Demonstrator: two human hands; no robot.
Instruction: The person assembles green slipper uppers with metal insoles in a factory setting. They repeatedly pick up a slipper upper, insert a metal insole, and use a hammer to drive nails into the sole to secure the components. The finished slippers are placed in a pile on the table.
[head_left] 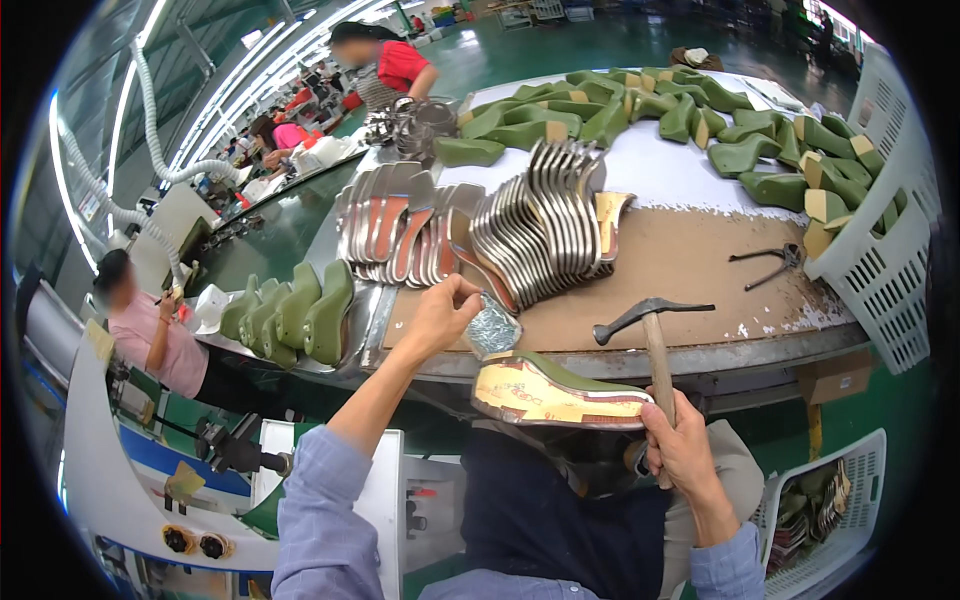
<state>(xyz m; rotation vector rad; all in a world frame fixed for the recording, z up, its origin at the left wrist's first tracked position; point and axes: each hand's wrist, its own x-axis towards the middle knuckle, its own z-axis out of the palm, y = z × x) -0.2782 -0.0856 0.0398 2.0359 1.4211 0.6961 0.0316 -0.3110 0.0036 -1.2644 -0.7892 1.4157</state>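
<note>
My left hand (445, 318) is closed, thumb and fingertips pinched together beside a small heap of silvery nails (493, 325) on the table's near edge. Whatever lies between those fingertips is too small to make out. My right hand (682, 440) is wrapped round the wooden handle of a hammer (657, 352), whose dark metal head points up. Its thumb also touches the tip of a green shoe last (560, 388). That last lies on its side above my lap, with a pale yellow insole facing me.
Stacked metal-edged insoles (535, 230) stand behind the nails. Pincers (770, 265) lie at right on the brown board (690, 250). Green lasts (540, 125) cover the table's far side; more stand upright (325, 315) at left. White baskets (890, 290) are at right. Other people work beyond.
</note>
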